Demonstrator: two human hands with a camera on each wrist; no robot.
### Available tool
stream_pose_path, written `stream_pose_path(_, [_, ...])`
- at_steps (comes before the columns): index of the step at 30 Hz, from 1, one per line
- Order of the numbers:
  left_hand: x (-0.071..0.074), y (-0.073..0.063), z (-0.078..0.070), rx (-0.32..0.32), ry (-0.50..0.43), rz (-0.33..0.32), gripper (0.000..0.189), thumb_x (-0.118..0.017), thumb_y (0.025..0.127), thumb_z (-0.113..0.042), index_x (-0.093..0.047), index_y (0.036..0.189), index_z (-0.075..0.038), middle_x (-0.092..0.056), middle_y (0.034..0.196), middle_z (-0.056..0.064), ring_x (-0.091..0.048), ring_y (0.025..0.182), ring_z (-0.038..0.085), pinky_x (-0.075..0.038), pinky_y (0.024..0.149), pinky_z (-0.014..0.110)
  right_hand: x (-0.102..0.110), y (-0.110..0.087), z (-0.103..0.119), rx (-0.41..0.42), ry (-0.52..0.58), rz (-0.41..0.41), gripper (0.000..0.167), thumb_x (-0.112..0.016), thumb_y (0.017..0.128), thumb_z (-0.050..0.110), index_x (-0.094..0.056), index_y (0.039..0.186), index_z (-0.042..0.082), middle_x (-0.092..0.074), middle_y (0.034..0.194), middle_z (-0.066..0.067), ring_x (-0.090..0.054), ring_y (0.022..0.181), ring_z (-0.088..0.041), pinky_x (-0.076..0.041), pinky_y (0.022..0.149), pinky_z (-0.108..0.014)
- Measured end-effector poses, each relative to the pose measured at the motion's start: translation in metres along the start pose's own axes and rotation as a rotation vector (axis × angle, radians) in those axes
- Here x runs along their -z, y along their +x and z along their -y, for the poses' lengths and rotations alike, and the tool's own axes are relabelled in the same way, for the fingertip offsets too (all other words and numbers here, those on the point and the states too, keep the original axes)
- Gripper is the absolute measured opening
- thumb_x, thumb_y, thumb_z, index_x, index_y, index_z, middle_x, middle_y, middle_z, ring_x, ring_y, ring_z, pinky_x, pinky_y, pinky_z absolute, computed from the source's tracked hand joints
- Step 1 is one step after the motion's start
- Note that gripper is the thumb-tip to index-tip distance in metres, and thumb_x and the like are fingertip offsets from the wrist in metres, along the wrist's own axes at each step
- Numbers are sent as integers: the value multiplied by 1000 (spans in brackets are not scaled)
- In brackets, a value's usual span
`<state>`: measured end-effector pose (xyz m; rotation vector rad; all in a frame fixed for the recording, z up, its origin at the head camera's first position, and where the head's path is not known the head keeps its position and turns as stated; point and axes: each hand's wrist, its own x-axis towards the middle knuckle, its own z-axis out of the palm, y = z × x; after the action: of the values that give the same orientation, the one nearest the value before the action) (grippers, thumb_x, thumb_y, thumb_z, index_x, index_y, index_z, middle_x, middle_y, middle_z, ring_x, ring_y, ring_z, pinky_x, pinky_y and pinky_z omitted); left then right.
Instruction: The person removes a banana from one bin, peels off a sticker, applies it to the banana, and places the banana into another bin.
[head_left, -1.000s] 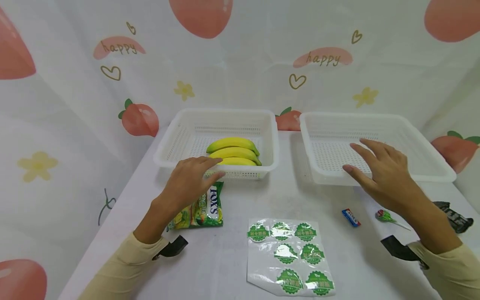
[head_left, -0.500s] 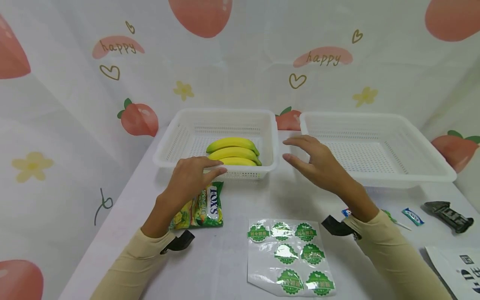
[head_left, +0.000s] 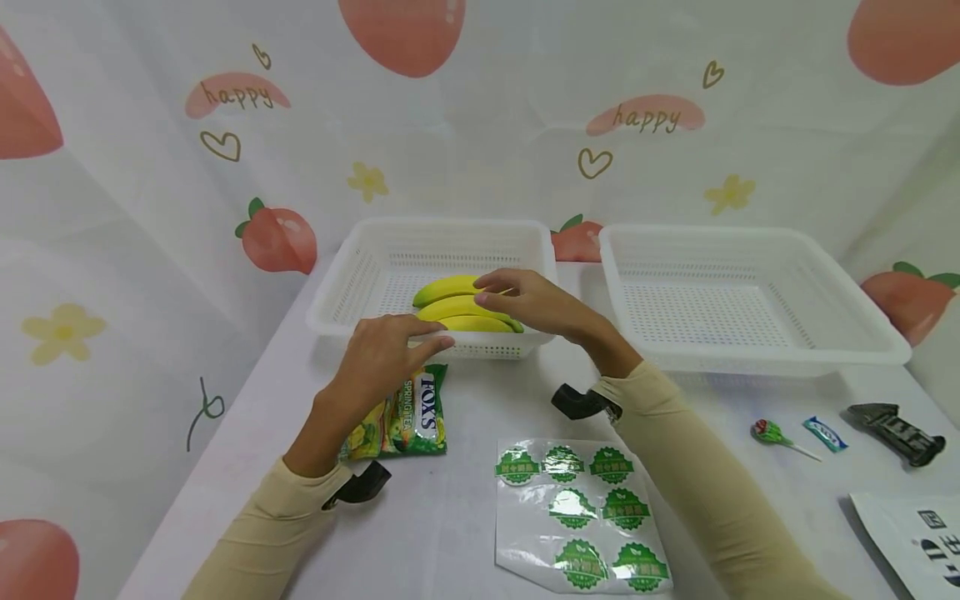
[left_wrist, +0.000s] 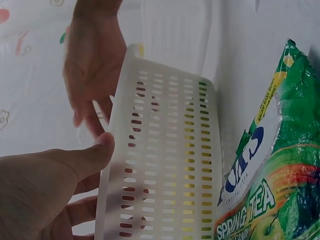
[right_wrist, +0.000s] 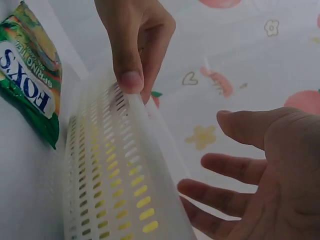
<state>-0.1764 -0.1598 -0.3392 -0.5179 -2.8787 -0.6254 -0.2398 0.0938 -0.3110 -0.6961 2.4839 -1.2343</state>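
Observation:
A white plastic basket [head_left: 450, 223] stands at the back left with several bananas [head_left: 459, 307] lying inside near its front wall. My left hand [head_left: 384, 358] pinches the front rim of this basket, thumb outside and fingers over the inner side. The same rim [left_wrist: 120, 115] runs between thumb and fingers in the left wrist view. Over the bananas hovers my right hand [head_left: 536, 302], fingers spread and nothing between them. In the right wrist view the right hand [right_wrist: 270, 175] shows its palm, fingers behind the rim.
A green FOX'S candy bag [head_left: 426, 412] lies before the basket. To the right are a second white basket [head_left: 750, 360], a lollipop [head_left: 768, 432], a small blue-wrapped candy [head_left: 825, 434], a black packet [head_left: 900, 433] and a white packet [head_left: 911, 533]. A sticker sheet [head_left: 525, 517] lies at front.
My right hand has moved left from above the right basket, across the gap, to over the bananas. The left hand has stayed at the left basket's front rim.

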Motion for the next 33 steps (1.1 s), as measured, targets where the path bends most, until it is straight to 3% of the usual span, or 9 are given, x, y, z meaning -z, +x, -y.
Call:
stream_pose_path(12, [-1,1,0,2,1,-5,45,-72,99,-49,-78,129,-17,-79,121,8,-68,124,35,-44,109,58,-14,42,-4,-189,-43,140,58,-61,104,46,-58,150,10,-54,152,-11,-51,131,-31,-41,118,-53])
stream_pose_path(19, [-2,1,0,1,9,-10,44,-72,99,-49,-79,128,-16,-79,121,8,-68,125,35,-44,110,59,-19,50,-7,-287,-99,181,57,-64,104,44,-55,151,13,-53,151,-10,-55,121,-30,-54,100,-47])
stream_pose_path(24, [-2,1,0,3,3,-11,44,-73,99,-48,-79,128,-16,-79,120,8,-68,123,34,-44,108,59,-21,53,-10,-282,-142,209,50,-69,102,23,-58,150,12,-57,150,-14,-60,113,-28,-57,90,-35])
stream_pose_path(28, [-2,1,1,-3,-7,-22,44,-74,98,-48,-79,128,-16,-79,119,7,-69,122,34,-45,107,58,-21,54,-10,-249,-200,205,50,-69,97,7,-62,147,10,-60,148,-16,-59,120,-29,-56,101,-38])
stream_pose_path(33, [-2,1,2,-5,-8,-25,44,-74,98,-48,-79,128,-16,-79,119,7,-69,122,33,-45,107,57,-21,57,-10,-185,-338,179,49,-69,94,5,-67,143,8,-66,139,-16,-59,122,-30,-50,110,-43])
